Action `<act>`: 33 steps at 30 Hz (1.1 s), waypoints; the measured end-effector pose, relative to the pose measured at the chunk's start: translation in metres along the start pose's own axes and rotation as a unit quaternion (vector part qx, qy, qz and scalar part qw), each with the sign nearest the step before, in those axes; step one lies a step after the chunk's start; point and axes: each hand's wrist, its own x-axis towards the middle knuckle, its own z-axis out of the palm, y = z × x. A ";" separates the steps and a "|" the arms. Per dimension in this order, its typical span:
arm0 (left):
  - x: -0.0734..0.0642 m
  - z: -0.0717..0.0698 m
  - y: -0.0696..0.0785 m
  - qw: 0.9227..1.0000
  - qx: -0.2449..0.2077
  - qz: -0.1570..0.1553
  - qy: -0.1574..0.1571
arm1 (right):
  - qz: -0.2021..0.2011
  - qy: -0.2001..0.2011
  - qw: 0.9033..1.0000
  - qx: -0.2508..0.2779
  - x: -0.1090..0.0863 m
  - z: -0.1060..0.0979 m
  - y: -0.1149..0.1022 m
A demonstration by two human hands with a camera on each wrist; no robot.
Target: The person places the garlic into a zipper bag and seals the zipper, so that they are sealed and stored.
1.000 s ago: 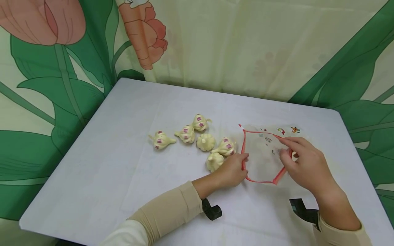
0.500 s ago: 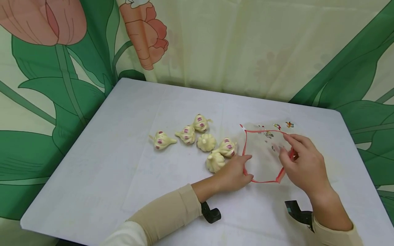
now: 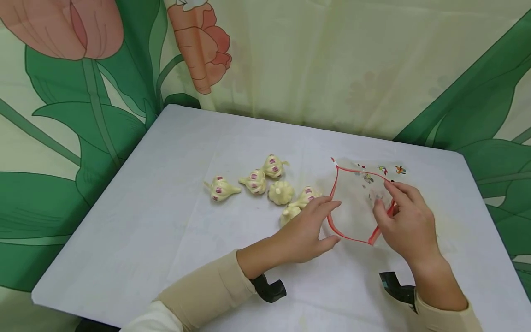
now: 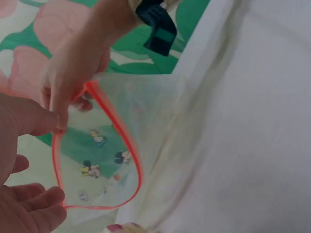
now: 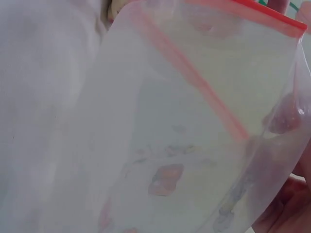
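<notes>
A clear zip bag (image 3: pixel 354 205) with a red-edged mouth and small cartoon prints stands opened wide in the head view. My right hand (image 3: pixel 408 223) pinches its right edge, thumb inside the mouth. Beside the left rim, my left hand (image 3: pixel 300 233) has its fingers spread and its thumb apart. In the left wrist view, the left fingertips (image 4: pixel 48 201) lie right at the red rim. The bag (image 5: pixel 160 97) fills most of the right wrist view, hiding part of the right hand. Several garlic bulbs (image 3: pixel 221 189) lie left of the bag; the left hand partly covers the nearest bulb (image 3: pixel 289 215).
A white-covered table (image 3: pixel 166 221) carries everything. Behind it hangs a cream curtain (image 3: pixel 311 69) printed with large flowers and leaves. A black wrist mount (image 3: pixel 269 289) sticks out from the left sleeve, another mount (image 3: pixel 398 288) from the right.
My left hand has let go of the bag's left rim and spread its fingers, shifting slightly left. My right hand keeps its pinch. The bag's mouth has become rounder at the lower left.
</notes>
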 end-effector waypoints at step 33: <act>-0.028 -0.022 -0.069 0.995 0.078 -0.040 -0.036 | 0.007 -0.012 1.000 0.007 -0.014 0.013 0.002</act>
